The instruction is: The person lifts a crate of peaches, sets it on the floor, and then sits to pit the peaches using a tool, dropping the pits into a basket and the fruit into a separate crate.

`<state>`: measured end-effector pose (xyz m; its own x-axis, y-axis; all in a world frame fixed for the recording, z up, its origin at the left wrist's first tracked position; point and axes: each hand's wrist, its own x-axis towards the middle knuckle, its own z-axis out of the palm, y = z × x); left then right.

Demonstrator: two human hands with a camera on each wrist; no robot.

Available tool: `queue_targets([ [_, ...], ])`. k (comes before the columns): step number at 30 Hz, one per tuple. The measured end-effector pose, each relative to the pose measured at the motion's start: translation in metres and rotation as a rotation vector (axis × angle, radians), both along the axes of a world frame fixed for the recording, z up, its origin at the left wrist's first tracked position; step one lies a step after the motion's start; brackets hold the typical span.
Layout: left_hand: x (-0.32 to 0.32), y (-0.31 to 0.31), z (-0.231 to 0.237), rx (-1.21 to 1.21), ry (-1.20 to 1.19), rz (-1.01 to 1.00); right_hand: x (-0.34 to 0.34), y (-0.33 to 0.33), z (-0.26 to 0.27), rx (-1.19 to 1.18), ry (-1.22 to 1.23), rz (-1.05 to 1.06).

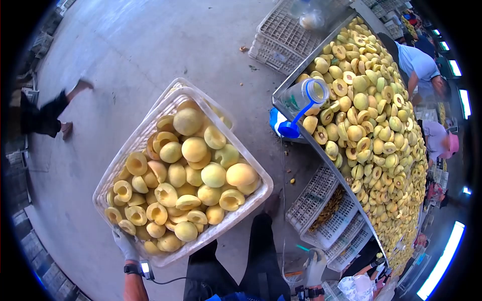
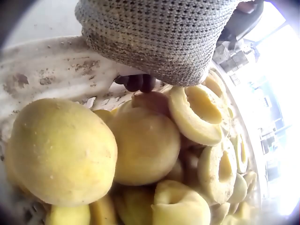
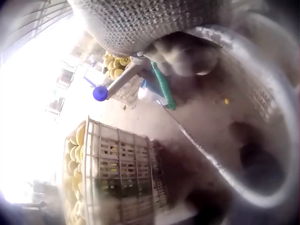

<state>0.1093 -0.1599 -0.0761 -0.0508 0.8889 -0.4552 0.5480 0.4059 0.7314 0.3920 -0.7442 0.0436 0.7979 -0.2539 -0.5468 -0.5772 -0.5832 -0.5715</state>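
Observation:
My gloved left hand grips the near left corner of a white plastic crate, fingers bent over its rim. In the left wrist view the glove covers the rim beside whole and halved yellow peaches. Peaches fill the crate, several halves showing pit hollows. My gloved right hand is low on the right, away from the crate, pinching a slim green stick-like tool. In the right wrist view the green tool sticks out below the glove; its working end is unclear.
A metal-edged table heaped with peach halves stands right, an open clear bottle with a blue cap at its edge. Stacked crates are beneath; another stack stands behind. People work across the table; someone walks at left.

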Motion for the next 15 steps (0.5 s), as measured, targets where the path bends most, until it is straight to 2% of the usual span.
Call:
queue_targets([
  [3,0.004,-0.002,0.001,0.065,-0.064,-0.013,0.02,-0.004,-0.037,-0.119,-0.231,0.315],
  [5,0.01,-0.005,0.005,0.078,-0.104,-0.02,0.035,0.009,-0.047,-0.131,-0.316,0.416],
  [7,0.014,-0.007,0.008,0.053,-0.137,-0.005,0.061,0.043,-0.042,-0.076,-0.3,0.381],
  [8,0.016,-0.007,0.01,0.043,-0.154,0.003,0.069,0.059,-0.045,-0.081,-0.369,0.383],
  [12,0.019,-0.006,0.008,0.045,-0.16,0.029,0.076,0.071,-0.086,0.175,-0.218,0.169],
  [15,0.026,-0.008,0.014,0.085,-0.141,0.007,0.095,0.087,-0.126,0.204,-0.34,0.204],
])
